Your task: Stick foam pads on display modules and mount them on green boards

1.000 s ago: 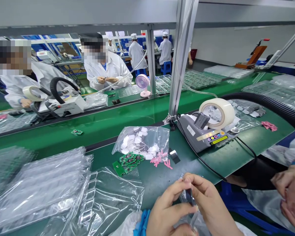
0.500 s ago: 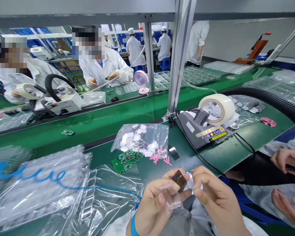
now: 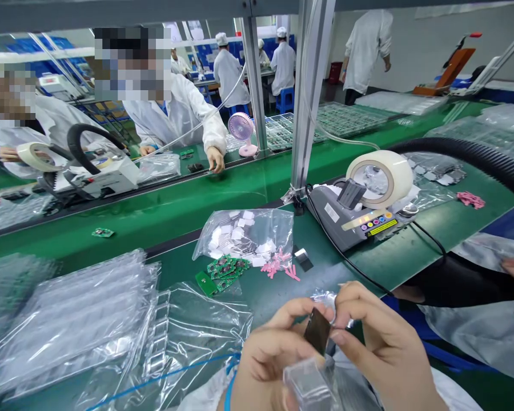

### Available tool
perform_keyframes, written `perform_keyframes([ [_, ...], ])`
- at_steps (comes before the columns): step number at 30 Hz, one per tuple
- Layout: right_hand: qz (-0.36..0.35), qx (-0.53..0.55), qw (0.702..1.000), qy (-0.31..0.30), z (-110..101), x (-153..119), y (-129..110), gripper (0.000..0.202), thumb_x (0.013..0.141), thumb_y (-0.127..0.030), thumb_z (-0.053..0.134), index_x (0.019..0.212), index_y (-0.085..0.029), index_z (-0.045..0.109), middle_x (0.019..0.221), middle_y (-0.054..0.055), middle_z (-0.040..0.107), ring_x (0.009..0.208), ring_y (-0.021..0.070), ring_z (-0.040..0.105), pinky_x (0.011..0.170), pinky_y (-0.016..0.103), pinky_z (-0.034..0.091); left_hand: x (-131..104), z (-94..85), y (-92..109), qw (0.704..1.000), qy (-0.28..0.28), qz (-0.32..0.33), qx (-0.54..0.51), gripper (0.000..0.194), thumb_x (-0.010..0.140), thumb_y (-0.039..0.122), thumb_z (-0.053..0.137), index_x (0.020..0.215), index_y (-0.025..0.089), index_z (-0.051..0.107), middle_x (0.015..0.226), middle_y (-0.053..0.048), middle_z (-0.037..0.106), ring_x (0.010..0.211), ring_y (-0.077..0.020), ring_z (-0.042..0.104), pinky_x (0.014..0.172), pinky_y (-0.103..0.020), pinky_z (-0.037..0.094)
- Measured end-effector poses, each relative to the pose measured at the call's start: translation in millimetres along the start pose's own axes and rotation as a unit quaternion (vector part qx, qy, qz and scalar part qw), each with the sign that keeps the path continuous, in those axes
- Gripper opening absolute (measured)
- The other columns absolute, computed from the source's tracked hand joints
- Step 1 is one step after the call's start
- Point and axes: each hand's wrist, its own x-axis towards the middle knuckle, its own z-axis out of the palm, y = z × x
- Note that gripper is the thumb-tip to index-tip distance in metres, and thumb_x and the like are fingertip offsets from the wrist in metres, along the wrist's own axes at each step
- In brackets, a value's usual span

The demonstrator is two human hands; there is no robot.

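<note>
Low in the view, my left hand (image 3: 272, 348) grips a small dark rectangular part (image 3: 318, 331) between its fingers. A clear plastic piece (image 3: 308, 385) lies against the same hand, below the dark part. My right hand (image 3: 379, 342) is pinched at the dark part's right edge, where crinkled clear film (image 3: 328, 299) shows between the hands. Beyond them on the green bench are green circuit boards (image 3: 227, 271), pink strips (image 3: 278, 264) and a bag of white pieces (image 3: 244, 234).
A grey tape machine (image 3: 346, 222) with a large tape roll (image 3: 379, 178) stands at right centre. Stacked clear trays (image 3: 68, 319) fill the left. A metal post (image 3: 306, 108) rises behind the bench. Co-workers sit across and at the right edge.
The dark part has turned more upright, and my right fingers have come onto its edge. The clear plastic piece has dropped lower. Across the belt, a co-worker's arm has reached forward.
</note>
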Motion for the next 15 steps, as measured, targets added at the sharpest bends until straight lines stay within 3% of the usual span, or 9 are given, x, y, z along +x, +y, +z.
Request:
perform_keyframes([
  [3,0.021,0.025,0.999,-0.001,1,-1,1,0.008,0.079,-0.020,0.061,0.074,-0.024,0.057,0.072,0.001,0.056,0.067,0.0166,0.055,0.057,0.028,0.045,-2,-1.6,-3,0.997,-0.018,0.051,0.056,0.028,0.065,0.043,0.071,0.088,0.028,0.073,0.115,-0.009,0.058,0.101,-0.0261,0.061,0.089,-0.037,0.047],
  [10,0.036,0.058,0.998,-0.006,1,-1,2,0.009,0.079,-0.018,0.060,0.073,-0.024,0.056,0.072,0.000,0.055,0.065,0.0144,0.054,0.056,0.025,0.045,-11,-2.3,-3,0.984,-0.060,0.069,0.153,0.027,0.077,0.030,0.061,0.103,0.031,0.067,0.123,-0.007,0.048,0.110,-0.0265,0.056,0.095,-0.037,0.045],
  [13,0.042,0.071,0.996,-0.014,1,-2,2,0.009,0.080,-0.018,0.059,0.074,-0.024,0.056,0.073,0.000,0.055,0.066,0.0146,0.054,0.057,0.025,0.045,-13,-5.1,-4,0.977,-0.099,0.074,0.172,0.029,0.078,0.031,0.059,0.107,0.031,0.066,0.126,-0.007,0.046,0.114,-0.0274,0.053,0.097,-0.037,0.043],
  [15,0.046,0.077,0.996,-0.016,1,-2,2,0.008,0.080,-0.019,0.057,0.073,-0.023,0.056,0.072,0.001,0.054,0.065,0.0148,0.053,0.056,0.025,0.045,-13,-5.5,-3,0.976,-0.096,0.078,0.181,0.030,0.079,0.032,0.058,0.108,0.031,0.065,0.127,-0.008,0.045,0.115,-0.0281,0.052,0.098,-0.038,0.042],
])
